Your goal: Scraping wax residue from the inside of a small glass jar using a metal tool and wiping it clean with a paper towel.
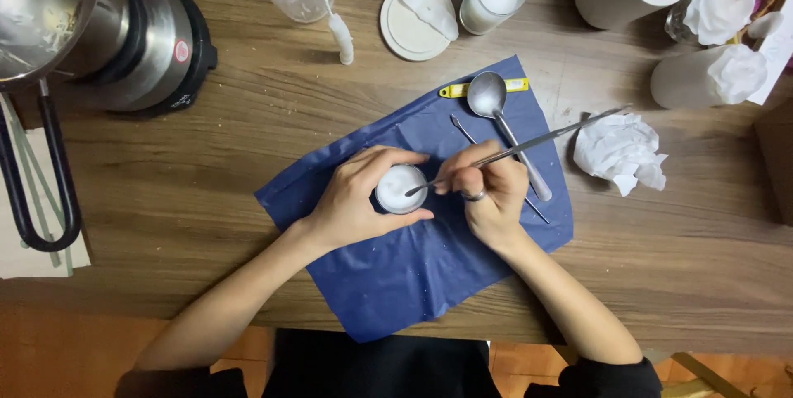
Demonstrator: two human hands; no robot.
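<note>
left hand [355, 200] wrapped round small wax-filled jar [401, 189] | right hand [487, 196] pinching thin metal tool [529, 145], tip on wax | risk: tip may slip, gouging wax, flicking crumbs onto blue sheet [396, 282] under hands

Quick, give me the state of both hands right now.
Left hand: closed around the small white candle jar, holding it on the blue sheet.
Right hand: closed, gripping a thin metal tool, tip at the jar.
</note>
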